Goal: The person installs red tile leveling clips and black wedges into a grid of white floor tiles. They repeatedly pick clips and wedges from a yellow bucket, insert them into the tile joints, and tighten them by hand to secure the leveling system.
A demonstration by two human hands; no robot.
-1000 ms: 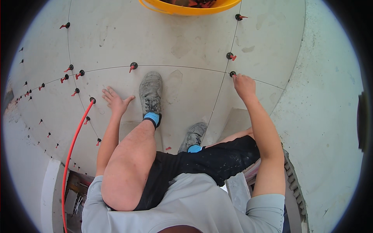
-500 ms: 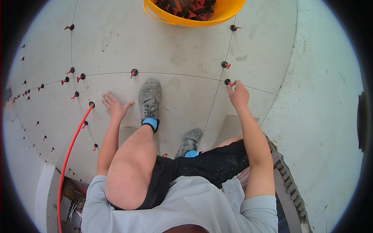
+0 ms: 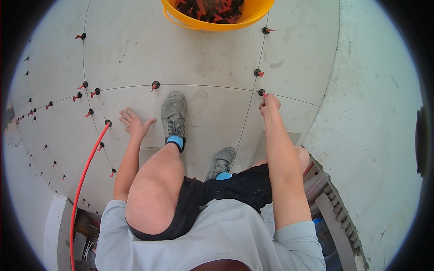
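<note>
My right hand (image 3: 271,103) is closed on the red handle of a tile leveler (image 3: 261,92), whose black round base sits near the crossing of two tile joints. My left hand (image 3: 136,125) lies on the pale floor tile (image 3: 217,117) beside my shoe, fingers spread, holding nothing. Just beyond the right hand, another tile leveler (image 3: 258,72) stands on the joint, with a further tile leveler (image 3: 265,30) farther up the same line. Along the cross joint, between my two hands, stands one more tile leveler (image 3: 155,84).
A yellow bucket (image 3: 221,26) full of red and black levelers stands ahead. Left of my left hand, a red hose (image 3: 88,167) runs from a black disc. Several levelers dot the joints at left. A broken floor edge (image 3: 337,198) lies at lower right, beside a white wall (image 3: 379,113).
My right hand has turned and closed further around the leveler's handle, and its forearm has swung inward. My left hand stays in place. The view has shifted slightly.
</note>
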